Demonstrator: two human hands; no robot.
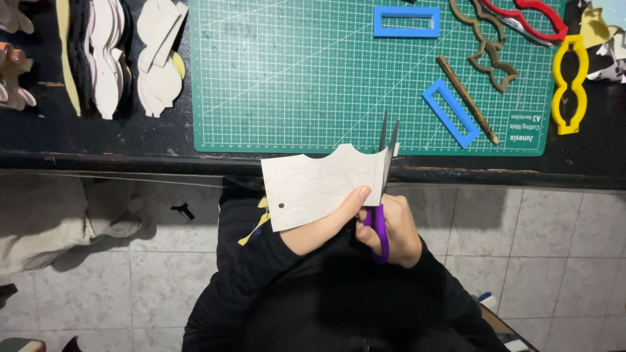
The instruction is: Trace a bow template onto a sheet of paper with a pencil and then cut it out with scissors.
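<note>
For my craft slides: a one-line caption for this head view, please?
Left hand holds beige card sheet while right hand cuts it with purple-handled scissors near green cutting mat.

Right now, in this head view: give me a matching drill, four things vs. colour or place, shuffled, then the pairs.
Things:
1. scissors handles
2. cutting mat
3. figure-eight template
4. pale card sheet

Colour or place:
A. green, on the black table
B. held by the left hand
C. purple, in the right hand
D. yellow, right of the mat

Pairs: 1-C, 2-A, 3-D, 4-B
</note>
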